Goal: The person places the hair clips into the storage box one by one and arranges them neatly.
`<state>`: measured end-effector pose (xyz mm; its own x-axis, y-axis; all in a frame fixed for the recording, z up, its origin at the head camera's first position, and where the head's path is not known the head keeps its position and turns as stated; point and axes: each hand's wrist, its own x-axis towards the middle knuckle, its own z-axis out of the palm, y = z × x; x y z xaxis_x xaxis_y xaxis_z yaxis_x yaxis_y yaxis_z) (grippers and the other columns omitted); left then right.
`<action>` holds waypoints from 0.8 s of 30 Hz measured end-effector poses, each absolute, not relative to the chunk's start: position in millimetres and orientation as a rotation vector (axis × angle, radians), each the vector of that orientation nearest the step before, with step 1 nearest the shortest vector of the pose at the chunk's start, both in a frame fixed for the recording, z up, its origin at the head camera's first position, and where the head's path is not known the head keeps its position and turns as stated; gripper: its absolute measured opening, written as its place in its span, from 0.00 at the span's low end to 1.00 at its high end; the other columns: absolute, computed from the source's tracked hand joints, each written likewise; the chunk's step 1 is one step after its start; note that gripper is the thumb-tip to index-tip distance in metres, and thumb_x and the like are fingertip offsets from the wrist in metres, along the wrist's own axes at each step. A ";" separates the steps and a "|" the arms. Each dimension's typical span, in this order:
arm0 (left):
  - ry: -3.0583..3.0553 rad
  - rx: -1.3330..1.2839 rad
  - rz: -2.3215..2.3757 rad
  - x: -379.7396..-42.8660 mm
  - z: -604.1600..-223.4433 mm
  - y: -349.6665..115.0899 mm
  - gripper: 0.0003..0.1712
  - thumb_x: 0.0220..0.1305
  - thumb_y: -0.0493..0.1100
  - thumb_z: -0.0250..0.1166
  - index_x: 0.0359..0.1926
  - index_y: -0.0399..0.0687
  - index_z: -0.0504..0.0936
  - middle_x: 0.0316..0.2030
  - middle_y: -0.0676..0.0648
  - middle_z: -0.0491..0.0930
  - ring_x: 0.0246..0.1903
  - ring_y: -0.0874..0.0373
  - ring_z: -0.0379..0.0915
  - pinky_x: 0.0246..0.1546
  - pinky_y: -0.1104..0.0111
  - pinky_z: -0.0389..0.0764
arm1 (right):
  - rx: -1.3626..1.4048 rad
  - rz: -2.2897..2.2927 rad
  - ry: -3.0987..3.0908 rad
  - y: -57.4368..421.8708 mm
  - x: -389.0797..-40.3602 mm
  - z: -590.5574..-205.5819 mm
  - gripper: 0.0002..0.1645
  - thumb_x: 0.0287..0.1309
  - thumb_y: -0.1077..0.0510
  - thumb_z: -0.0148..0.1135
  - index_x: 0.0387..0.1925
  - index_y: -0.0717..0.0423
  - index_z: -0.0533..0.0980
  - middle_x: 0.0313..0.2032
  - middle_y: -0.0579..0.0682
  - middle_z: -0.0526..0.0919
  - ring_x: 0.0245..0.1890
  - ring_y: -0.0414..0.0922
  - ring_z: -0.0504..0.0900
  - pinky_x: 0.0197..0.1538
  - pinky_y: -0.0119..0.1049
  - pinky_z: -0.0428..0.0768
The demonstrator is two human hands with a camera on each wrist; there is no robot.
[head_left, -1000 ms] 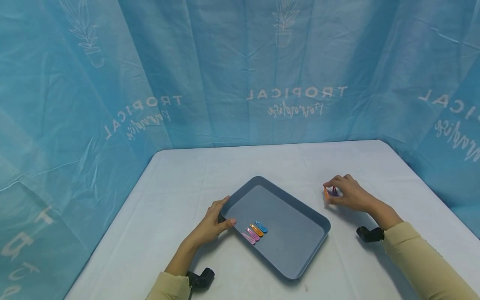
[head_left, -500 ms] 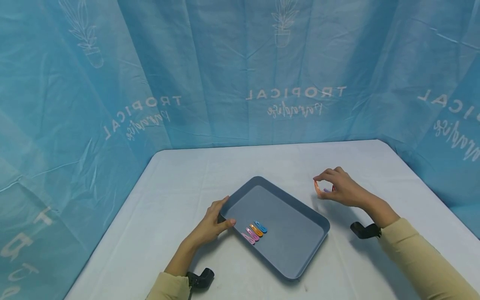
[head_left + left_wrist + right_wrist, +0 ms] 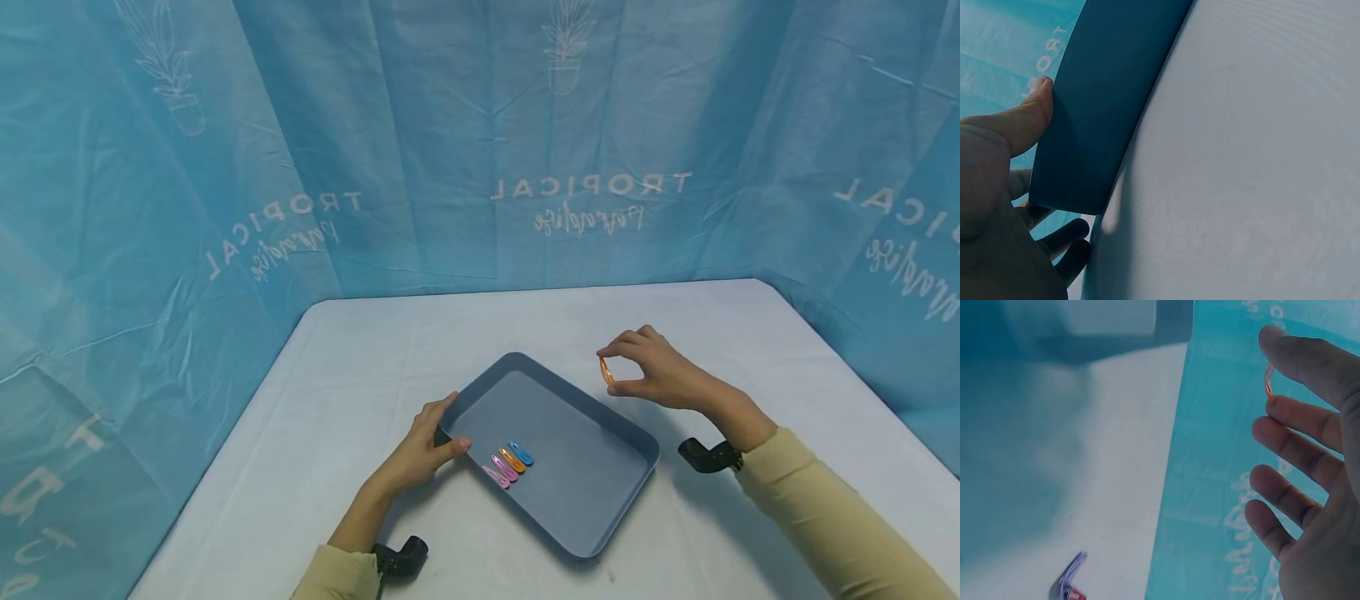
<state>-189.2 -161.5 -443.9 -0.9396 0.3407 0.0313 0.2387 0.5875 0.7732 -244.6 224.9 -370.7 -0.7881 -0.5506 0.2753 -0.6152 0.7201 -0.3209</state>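
Note:
My left hand (image 3: 420, 446) holds the grey-blue tray (image 3: 585, 417) by its left corner, thumb over the rim and the other fingers along the outside. In the left wrist view the tray's outer wall (image 3: 1094, 112) stands between thumb and fingers. My right hand (image 3: 660, 371) pinches an orange snap hair clip (image 3: 606, 372) between thumb and index finger, raised just beyond the tray's far right side. Inside the tray lie a blue clip (image 3: 521, 452), a golden-orange clip (image 3: 513, 461) and two pink clips (image 3: 504, 468), side by side near the left edge.
In the right wrist view, a purple clip (image 3: 1072, 569) and a red clip (image 3: 1076, 594) lie on the white-covered table (image 3: 390, 350); my right hand hides them in the head view. A blue printed curtain (image 3: 450, 150) hangs behind the table.
My right hand has lifted the orange hair clip from beside the purple and red ones and carried it left toward the tray. The left hand and the tray stay put.

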 end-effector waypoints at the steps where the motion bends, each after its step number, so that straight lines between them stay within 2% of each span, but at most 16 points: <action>1: 2.690 0.494 1.284 -189.2 -444.0 -161.5 0.48 0.59 0.56 0.65 0.74 0.53 0.50 0.68 0.38 0.55 0.68 0.41 0.49 0.63 0.39 0.57 | 0.953 0.604 -2.760 222.2 -244.3 -370.0 0.30 0.47 0.51 0.73 0.54 0.51 0.76 0.50 0.49 0.78 0.48 0.46 0.67 0.46 0.46 0.70; 24: 2.696 0.514 1.297 -189.3 -443.7 -161.1 0.47 0.60 0.54 0.65 0.74 0.50 0.51 0.68 0.38 0.56 0.68 0.41 0.50 0.63 0.40 0.56 | 1.189 0.560 -2.710 168.5 -240.5 -372.5 0.30 0.47 0.51 0.73 0.55 0.47 0.76 0.51 0.45 0.78 0.49 0.44 0.68 0.49 0.43 0.70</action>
